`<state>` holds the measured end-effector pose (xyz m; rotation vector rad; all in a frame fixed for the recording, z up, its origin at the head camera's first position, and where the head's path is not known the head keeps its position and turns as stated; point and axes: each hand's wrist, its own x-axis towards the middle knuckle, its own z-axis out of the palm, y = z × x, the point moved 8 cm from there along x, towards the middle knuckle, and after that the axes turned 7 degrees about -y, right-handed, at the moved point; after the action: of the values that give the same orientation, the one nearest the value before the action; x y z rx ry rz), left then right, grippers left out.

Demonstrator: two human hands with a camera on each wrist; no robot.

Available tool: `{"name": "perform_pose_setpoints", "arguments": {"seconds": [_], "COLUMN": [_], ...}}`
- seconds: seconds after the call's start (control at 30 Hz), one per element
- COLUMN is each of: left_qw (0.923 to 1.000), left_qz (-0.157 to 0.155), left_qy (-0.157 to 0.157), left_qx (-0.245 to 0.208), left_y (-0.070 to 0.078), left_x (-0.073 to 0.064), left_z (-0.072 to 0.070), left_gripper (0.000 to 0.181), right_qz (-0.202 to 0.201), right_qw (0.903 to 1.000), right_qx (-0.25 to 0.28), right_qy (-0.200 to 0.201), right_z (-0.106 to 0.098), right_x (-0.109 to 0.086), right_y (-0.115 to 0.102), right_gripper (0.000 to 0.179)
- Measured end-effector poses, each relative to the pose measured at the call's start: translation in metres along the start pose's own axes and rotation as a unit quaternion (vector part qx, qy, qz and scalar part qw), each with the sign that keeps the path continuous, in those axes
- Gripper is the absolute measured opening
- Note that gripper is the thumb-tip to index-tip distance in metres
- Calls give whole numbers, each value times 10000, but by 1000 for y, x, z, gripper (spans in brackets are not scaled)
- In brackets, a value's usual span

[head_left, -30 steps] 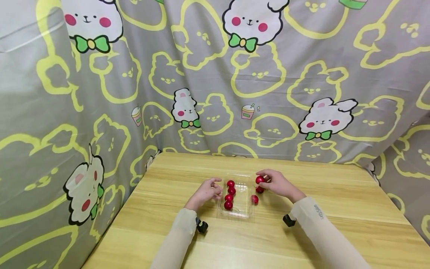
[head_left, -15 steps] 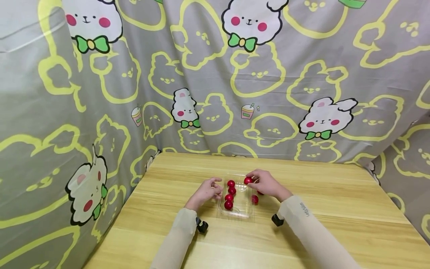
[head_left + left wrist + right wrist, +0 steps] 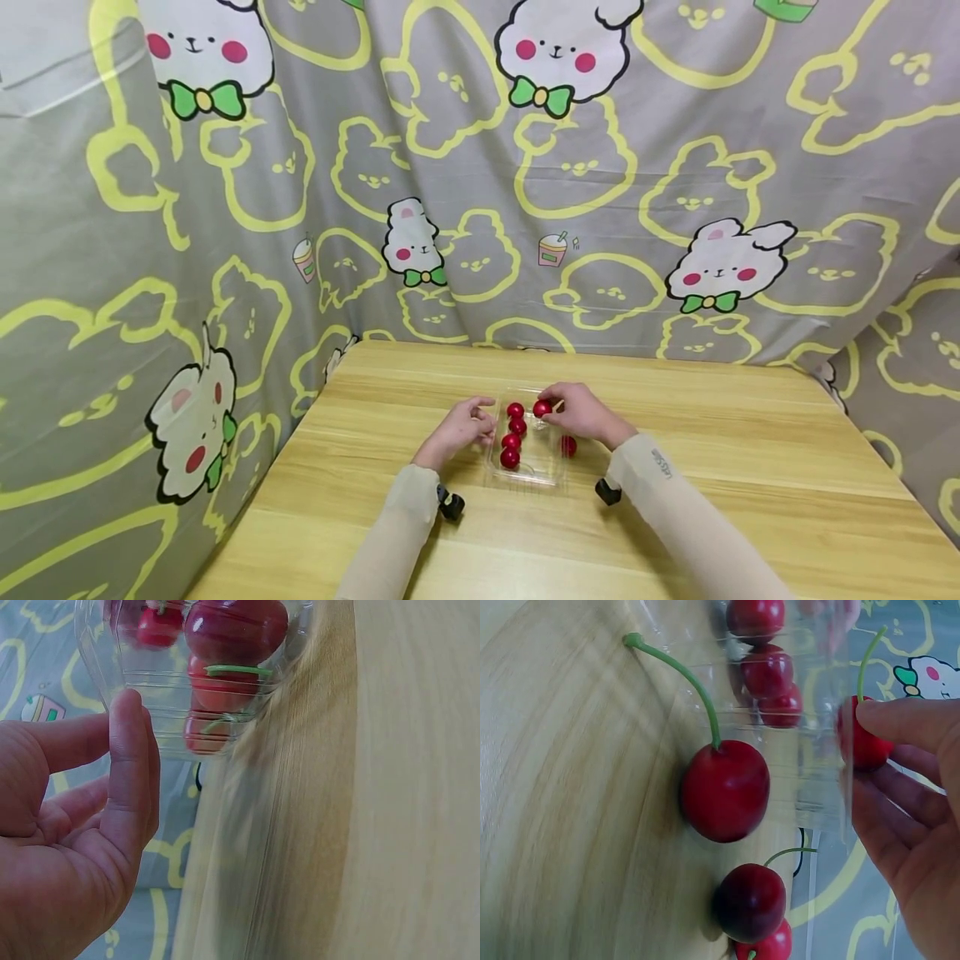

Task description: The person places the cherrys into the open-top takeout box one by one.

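A clear plastic container stands on the table with several red cherries in a row along its left side. My right hand pinches a cherry with a green stem between thumb and fingers, over the container's far right part. At the container's left wall is my left hand, its extended fingers touching or very near the clear plastic and holding nothing. On the table right of the container lies a loose cherry. Beyond it in the right wrist view are a darker cherry and another partly behind.
The wooden table extends around the container on all sides. A grey curtain with yellow outlines and white rabbit heads hangs behind the table and along its left side. Black wrist cameras sit below both sleeves.
My right hand has carried a cherry leftward from beside the container to over its inside. The left hand and the container have stayed in place.
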<state>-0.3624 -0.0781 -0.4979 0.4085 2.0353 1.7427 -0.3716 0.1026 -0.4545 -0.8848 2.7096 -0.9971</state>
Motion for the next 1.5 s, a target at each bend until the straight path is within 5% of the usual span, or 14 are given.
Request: {"name": "perform_pose_setpoints", "arguments": {"seconds": [0.57,1.0,1.5], "left_qw": [9998,9999,9999], "left_qz": [-7,36,11], "left_qy": [141,86,112], "left_qx": [133,116,78], "left_y": [-2,-1,-1], "left_x": [3,3,4], "left_z": [0,3,3], "left_gripper": [47,47,48], "right_qz": [-121,-579,-304], "right_qw": [9872,9781,9755], "right_qx": [-1588,-1993,-2133], "right_qy": [-63,-125,-440], "right_z": [18,21,22], "right_x": [15,15,20], "right_y": [0,-4,-3], "right_gripper": [27,19,11]}}
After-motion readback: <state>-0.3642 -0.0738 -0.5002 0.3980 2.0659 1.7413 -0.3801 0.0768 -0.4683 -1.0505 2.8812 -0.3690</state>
